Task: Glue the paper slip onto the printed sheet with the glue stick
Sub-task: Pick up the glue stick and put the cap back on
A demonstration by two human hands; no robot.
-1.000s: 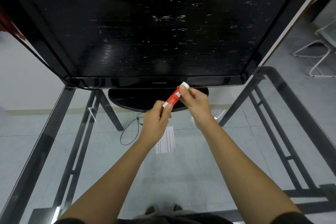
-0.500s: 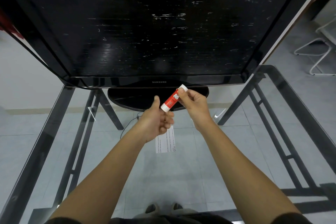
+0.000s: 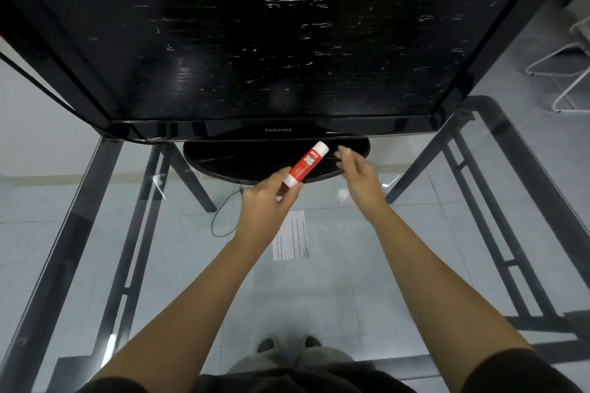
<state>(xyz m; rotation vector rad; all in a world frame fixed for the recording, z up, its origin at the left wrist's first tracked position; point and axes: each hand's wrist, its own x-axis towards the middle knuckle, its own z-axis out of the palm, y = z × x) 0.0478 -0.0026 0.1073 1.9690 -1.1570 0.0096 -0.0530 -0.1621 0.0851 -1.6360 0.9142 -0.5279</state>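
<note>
Gripping the glue stick (image 3: 306,166), left hand (image 3: 263,206) hovers beside monitor stand (image 3: 230,163) edge; right hand (image 3: 359,177) loose, apart.

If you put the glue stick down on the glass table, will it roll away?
Probably, laid sideways: the glue stick is a round tube and the glass table looks smooth. It seems light, since the left hand holds it by one end.

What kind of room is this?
Probably a living room or office: a big TV stands on a glass table over a tiled floor, with a white chair nearby.
</note>
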